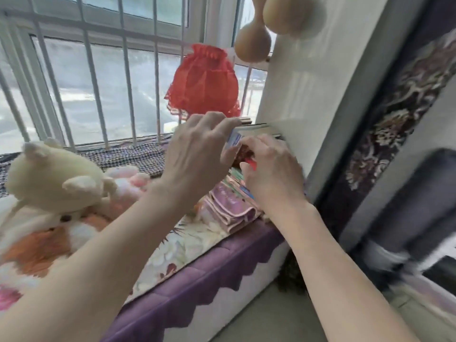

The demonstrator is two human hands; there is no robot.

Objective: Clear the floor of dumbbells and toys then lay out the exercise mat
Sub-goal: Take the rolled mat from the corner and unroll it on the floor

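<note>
- Window bars [93, 77] back a cushioned window seat [197, 272] with a purple scalloped edge.
- Landmark: the red frilly lampshade [204, 80] at the back of the seat.
- Left hand [195, 154], just below the lampshade, has its grip closed on a small blue-and-white box [234, 139].
- Right hand [274, 171], beside the left and lower right of the lampshade, pinches a small red item [251, 165]; what it is I cannot tell.
- Folded pink cloths [229, 203] lie under both hands.
- Toys: a cream teddy bear [54, 174] and a pink plush [128, 178] rest on the seat, far lower left of the lampshade.
- Two gourds [271, 25] hang above right of it.
</note>
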